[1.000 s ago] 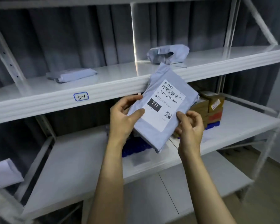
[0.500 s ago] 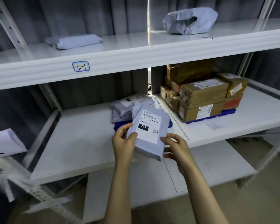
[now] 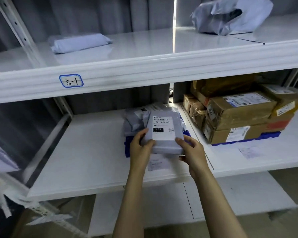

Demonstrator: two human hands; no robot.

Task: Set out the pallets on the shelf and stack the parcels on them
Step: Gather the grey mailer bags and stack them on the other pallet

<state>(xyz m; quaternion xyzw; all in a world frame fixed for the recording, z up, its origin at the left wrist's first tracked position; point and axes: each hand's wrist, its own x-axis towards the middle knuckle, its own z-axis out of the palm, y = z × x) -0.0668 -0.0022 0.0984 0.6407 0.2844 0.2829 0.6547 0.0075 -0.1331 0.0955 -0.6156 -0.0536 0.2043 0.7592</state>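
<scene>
A grey mailer parcel with a white label reading 231 lies over a blue pallet on the middle shelf. My left hand grips its near left corner and my right hand grips its near right corner. Behind it other grey mailers rest on the same pallet. To the right, several brown cardboard boxes are stacked on a second blue pallet.
The upper shelf, tagged 5-1, carries a rolled grey mailer and a crumpled grey bag. Paper slips lie on the middle shelf in front of the boxes. A lower shelf shows below. Slotted uprights stand at left.
Both hands have carried the labelled parcel down and forward, from in front of the upper shelf onto the stack on the blue pallet. The view has dropped to the middle shelf.
</scene>
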